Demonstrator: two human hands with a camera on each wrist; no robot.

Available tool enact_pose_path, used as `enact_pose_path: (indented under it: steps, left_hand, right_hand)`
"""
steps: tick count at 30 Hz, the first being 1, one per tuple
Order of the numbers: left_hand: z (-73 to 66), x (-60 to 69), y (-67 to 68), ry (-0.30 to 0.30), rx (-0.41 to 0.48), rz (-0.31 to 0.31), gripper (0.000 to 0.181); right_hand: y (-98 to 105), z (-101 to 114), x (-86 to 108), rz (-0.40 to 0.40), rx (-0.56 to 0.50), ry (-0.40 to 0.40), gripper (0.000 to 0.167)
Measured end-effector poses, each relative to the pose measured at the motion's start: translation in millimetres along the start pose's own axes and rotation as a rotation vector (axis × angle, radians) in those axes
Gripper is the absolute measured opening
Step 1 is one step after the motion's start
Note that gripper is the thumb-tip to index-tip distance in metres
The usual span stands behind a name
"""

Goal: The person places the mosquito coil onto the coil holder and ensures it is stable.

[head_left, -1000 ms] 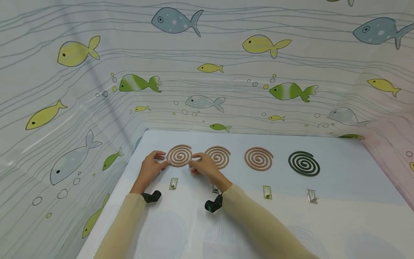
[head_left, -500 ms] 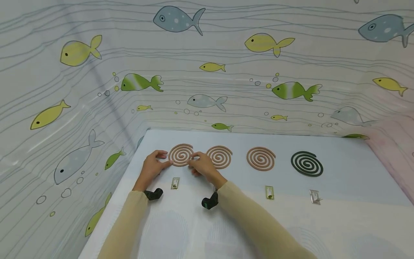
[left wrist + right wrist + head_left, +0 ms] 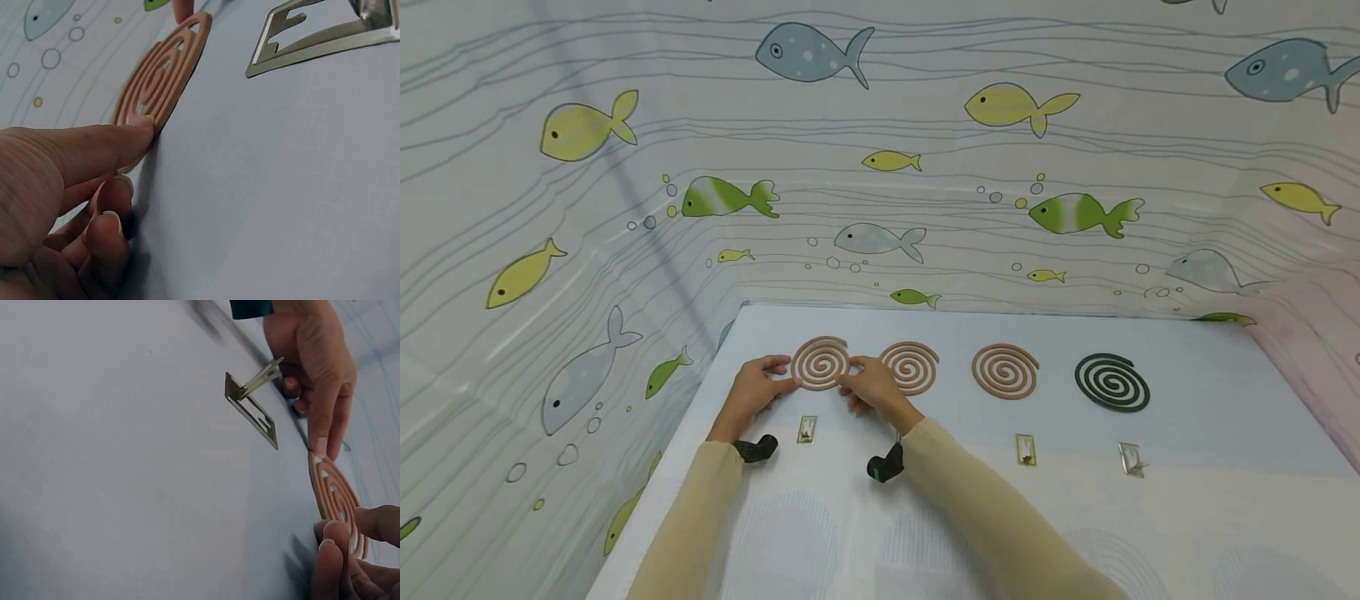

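A brown mosquito coil at the far left of a row is held between both hands. My left hand pinches its left edge; in the left wrist view the thumb lies on the rim, with other fingers curled below. My right hand pinches the opposite edge, partly covering a second brown coil. The right wrist view shows the held coil slanted between the two hands. Closest to the hands, a small metal coil stand with a raised prong lies on the white table.
Farther right lie another brown coil and a dark green coil. In front of them are a gold-toned stand and a silvery stand. A fish-printed wall covering encloses the table's back and sides.
My right hand has come slightly closer to the left one along the coil's edge. The right sleeve now hides the stand that showed beneath that wrist. The other coils have stayed put.
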State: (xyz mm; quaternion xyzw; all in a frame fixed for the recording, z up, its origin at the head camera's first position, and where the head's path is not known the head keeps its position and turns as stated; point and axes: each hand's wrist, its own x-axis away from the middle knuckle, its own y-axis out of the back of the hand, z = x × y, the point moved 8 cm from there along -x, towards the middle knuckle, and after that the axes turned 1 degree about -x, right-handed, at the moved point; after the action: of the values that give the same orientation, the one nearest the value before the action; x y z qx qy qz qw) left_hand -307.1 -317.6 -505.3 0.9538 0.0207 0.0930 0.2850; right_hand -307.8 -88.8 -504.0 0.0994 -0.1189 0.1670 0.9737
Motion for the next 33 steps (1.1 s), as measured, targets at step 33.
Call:
enact_pose_path:
  steps: [33]
  left_hand:
    - [4.0,10.6,0.9,-0.005,0.464,0.031,0.059]
  right_hand:
    - [-9,0,7.6,0.004,-0.095,-0.013,0.049]
